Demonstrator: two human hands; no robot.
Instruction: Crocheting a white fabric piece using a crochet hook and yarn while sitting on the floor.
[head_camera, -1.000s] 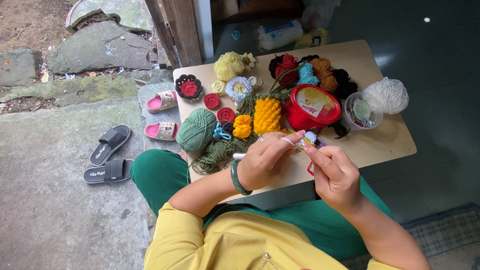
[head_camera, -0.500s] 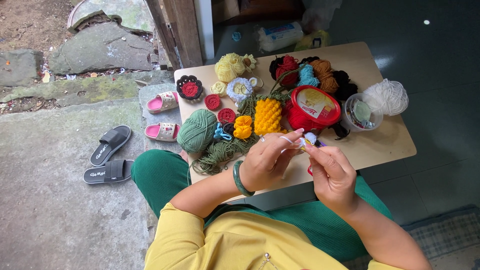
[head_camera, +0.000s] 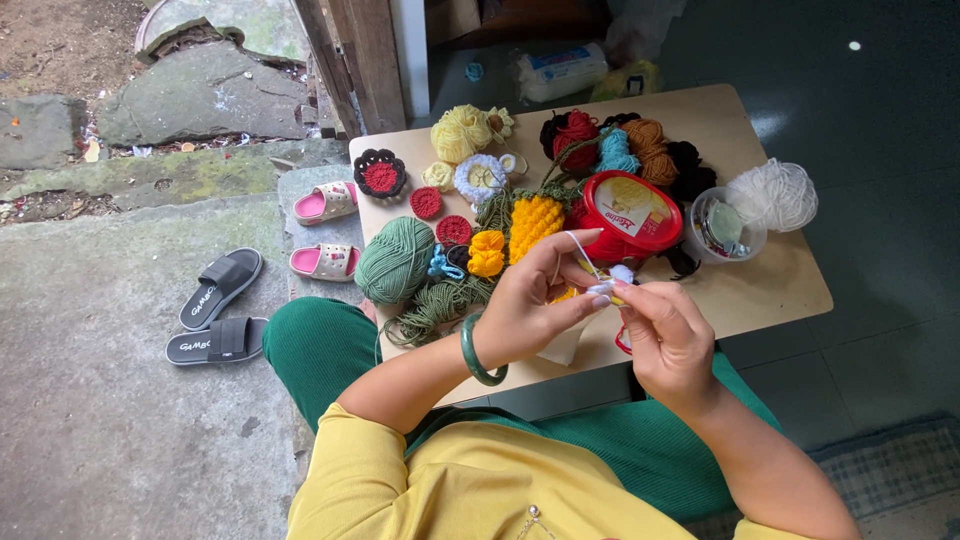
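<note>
My left hand (head_camera: 530, 300), with a green bangle on the wrist, pinches a small pale blue and white crochet piece (head_camera: 612, 278) above the table's near edge. White yarn (head_camera: 578, 246) runs over its forefinger. My right hand (head_camera: 668, 335) meets it from the right, its fingers closed on a thin crochet hook (head_camera: 610, 296) whose tip is at the piece. Most of the hook is hidden by the fingers. Something small and red (head_camera: 624, 340) shows under the right hand.
The low wooden table (head_camera: 760, 290) carries a green yarn ball (head_camera: 396, 260), a yellow crochet pineapple (head_camera: 532, 222), red crochet rounds (head_camera: 452, 230), a red-lidded tub (head_camera: 630, 210), a clear cup (head_camera: 722, 226), white yarn (head_camera: 778, 192) and several coloured skeins. Sandals (head_camera: 215, 310) lie on the concrete at left.
Both hands stay together over the near edge, with small finger movements. A white end that stuck out left of my left hand no longer shows.
</note>
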